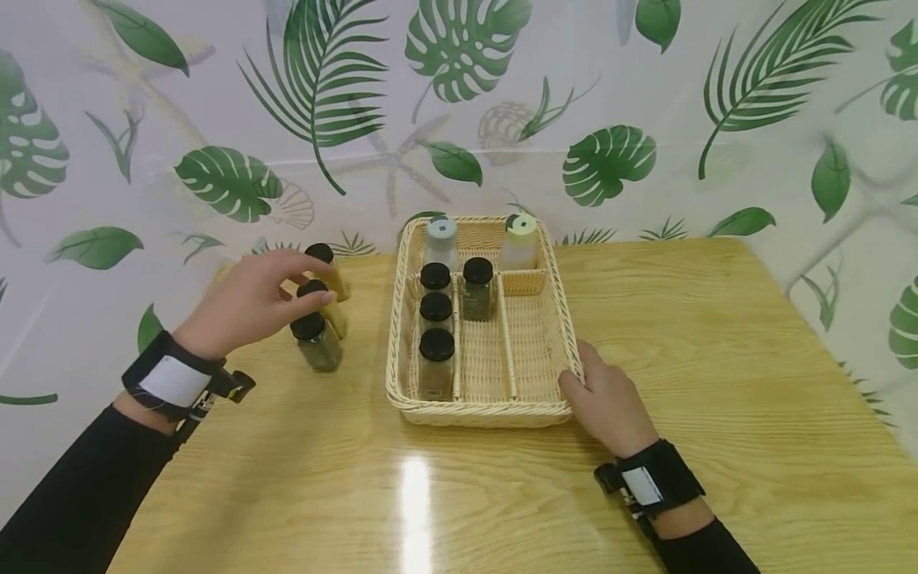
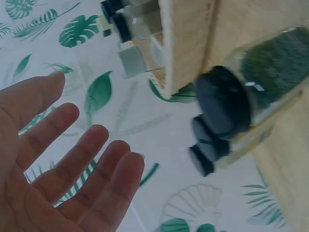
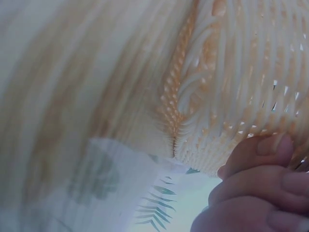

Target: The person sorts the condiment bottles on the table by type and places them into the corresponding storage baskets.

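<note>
My left hand point(image 1: 247, 299) hovers over a row of black-lidded spice jars on the table, its fingers loosely extended. In the left wrist view, the left hand point(image 2: 72, 164) is apart from these jars. Nearest to me is a jar of green herbs point(image 1: 320, 348). Behind it stand two jars with yellowish contents, a middle jar point(image 1: 335, 317) partly covered by the hand and a rear jar point(image 1: 335, 281). My right hand point(image 1: 610, 399) grips the near right rim of a wicker basket point(image 1: 480, 410), its thumb over the edge. Curled fingers point(image 3: 256, 174) press the basket's outside in the right wrist view.
Dividers split the basket. Its left section holds several black-lidded jars point(image 1: 436, 371); the middle one has a herb jar point(image 1: 477, 296). A blue-capped shaker point(image 1: 441, 239) and a yellow-capped shaker point(image 1: 519, 239) stand at the back. Leaf-patterned cloth point(image 1: 502, 119) rises behind the wooden table point(image 1: 681, 335).
</note>
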The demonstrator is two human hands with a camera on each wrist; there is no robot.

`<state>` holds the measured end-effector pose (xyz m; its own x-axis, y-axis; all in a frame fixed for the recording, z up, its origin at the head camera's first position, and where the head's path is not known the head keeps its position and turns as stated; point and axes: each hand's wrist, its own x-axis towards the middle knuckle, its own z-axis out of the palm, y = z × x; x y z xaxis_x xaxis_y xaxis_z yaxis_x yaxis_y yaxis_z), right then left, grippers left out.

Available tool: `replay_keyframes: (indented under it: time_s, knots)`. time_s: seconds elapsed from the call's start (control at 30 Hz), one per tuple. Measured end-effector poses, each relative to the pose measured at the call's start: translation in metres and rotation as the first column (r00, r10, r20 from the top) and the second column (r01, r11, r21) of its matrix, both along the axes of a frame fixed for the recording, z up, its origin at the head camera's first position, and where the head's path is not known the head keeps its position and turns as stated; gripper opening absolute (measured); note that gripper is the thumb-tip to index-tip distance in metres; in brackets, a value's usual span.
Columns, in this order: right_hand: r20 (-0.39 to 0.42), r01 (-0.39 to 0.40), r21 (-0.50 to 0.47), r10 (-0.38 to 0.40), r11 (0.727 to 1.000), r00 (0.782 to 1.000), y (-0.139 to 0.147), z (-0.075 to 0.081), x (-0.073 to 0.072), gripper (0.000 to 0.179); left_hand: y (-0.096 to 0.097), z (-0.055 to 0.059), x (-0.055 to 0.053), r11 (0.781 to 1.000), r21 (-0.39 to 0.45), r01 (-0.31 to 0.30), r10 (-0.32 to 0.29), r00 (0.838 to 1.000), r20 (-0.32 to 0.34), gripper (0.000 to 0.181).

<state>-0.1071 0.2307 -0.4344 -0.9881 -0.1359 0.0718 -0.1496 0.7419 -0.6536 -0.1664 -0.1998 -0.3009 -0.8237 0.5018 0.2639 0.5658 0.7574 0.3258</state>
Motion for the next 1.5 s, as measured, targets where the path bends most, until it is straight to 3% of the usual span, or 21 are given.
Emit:
replay_keyframes:
  time_s: [0.3, 0.47, 1.07, 1.5]
  knots:
    - [0.002, 0.009, -0.013, -0.009, 1.0, 1.0, 0.0, -0.004, 0.003, 0.045, -0.017, -0.032, 0.003, 0.999, -0.018, -0.037, 0.039, 0.997, 0.069, 0.033]
    - [-0.027, 0.003, 0.0, -0.003, 1.0, 1.0, 0.002, -0.003, 0.003, 0.045, -0.019, -0.044, 0.001, 0.997, -0.039, -0.067, 0.07, 0.992, 0.108, 0.038]
    - [-0.032, 0.004, -0.007, -0.005, 1.0, 0.999, 0.001, 0.001, 0.002, 0.047, -0.018, -0.069, 0.001, 0.997, -0.066, -0.031, 0.036, 0.997, 0.073, 0.037]
    - [-0.031, 0.005, 0.008, -0.005, 1.0, 1.0, 0.0, 0.0, 0.0, 0.045, -0.017, -0.069, -0.001, 0.998, -0.066, 0.008, -0.004, 0.999, 0.048, 0.033]
